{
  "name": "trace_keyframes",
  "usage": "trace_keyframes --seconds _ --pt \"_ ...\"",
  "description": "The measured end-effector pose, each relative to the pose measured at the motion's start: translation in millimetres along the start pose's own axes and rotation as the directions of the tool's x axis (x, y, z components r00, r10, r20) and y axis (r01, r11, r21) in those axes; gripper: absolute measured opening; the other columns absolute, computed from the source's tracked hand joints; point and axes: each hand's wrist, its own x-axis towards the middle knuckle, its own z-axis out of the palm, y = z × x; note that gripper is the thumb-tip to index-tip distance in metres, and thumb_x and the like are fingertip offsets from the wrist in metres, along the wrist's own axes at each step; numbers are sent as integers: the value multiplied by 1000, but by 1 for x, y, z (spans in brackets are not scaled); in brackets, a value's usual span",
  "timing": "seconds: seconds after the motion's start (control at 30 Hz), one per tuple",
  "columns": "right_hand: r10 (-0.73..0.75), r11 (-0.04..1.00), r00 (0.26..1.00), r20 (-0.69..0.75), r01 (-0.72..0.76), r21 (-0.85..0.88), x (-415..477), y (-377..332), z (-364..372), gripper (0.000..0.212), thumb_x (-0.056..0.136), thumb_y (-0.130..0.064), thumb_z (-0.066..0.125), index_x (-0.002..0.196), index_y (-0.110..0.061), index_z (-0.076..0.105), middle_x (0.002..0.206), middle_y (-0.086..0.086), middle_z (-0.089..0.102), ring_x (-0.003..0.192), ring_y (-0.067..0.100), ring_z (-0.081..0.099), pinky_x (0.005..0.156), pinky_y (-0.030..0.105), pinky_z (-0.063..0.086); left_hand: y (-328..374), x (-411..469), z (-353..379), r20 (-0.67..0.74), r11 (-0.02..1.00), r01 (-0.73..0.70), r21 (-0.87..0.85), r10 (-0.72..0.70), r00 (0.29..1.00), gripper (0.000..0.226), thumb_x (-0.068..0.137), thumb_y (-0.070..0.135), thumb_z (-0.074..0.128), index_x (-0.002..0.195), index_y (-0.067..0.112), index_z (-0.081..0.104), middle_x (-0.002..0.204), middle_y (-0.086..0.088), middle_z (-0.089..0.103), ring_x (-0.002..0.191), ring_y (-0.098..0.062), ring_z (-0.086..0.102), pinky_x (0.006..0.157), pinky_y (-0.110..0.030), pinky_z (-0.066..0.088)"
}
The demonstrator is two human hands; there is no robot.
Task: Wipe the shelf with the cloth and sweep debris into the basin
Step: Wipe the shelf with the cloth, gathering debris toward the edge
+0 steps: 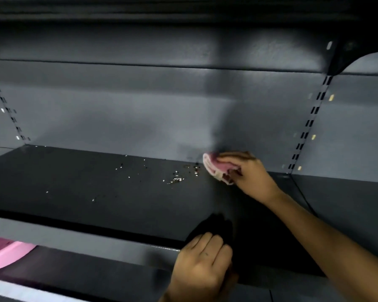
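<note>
The cloth (216,168), pink and bunched, is clamped in the right hand (251,173), fingers curled round it, at the rear of the dark shelf (96,192) by the back panel (140,116). Debris (176,178) lies scattered just left of the grip. Nearer the front, the left hand (202,260) curls over the shelf's front lip. The pink basin (7,253) sits far left, below that lip.

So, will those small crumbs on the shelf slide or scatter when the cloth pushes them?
The crumbs look tiny and loose, so probably light and easy to push. The shelf looks smooth, so they should slide, though some may scatter. The bunched cloth is narrow; a few could slip past.
</note>
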Motion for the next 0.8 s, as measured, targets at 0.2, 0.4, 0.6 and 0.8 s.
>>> trace_keyframes --seconds 0.2,0.4,0.6,0.8 --pt "399 893 917 -25 -394 -217 -36 32 -36 26 76 -3 64 102 -5 66 103 16 68 88 33 66 77 30 51 3 1 2 -34 999 35 -15 -35 999 26 85 20 43 61 13 51 60 -7 47 57 -25 44 53 -31 47" --pt "644 695 755 122 -511 -506 -36 40 -13 26 80 -8 48 102 -10 61 108 20 64 102 40 60 85 47 50 3 5 1 -50 999 34 -42 -36 998 22 83 18 44 61 15 43 58 -5 39 55 -21 38 55 -28 37" --pt "570 802 785 243 -467 -373 17 -15 49 25 79 -15 51 101 -14 62 112 18 64 104 39 61 87 40 46 1 3 2 -40 1000 5 21 -4 999 19 85 16 41 65 16 41 58 -5 40 54 -21 40 53 -28 41" --pt "496 828 841 218 -533 173 47 -32 34 17 79 -8 57 89 -12 71 68 7 68 51 10 62 44 14 50 -6 1 5 -33 992 -17 127 21 999 23 89 12 41 67 16 44 58 -3 48 53 -20 46 53 -26 46"
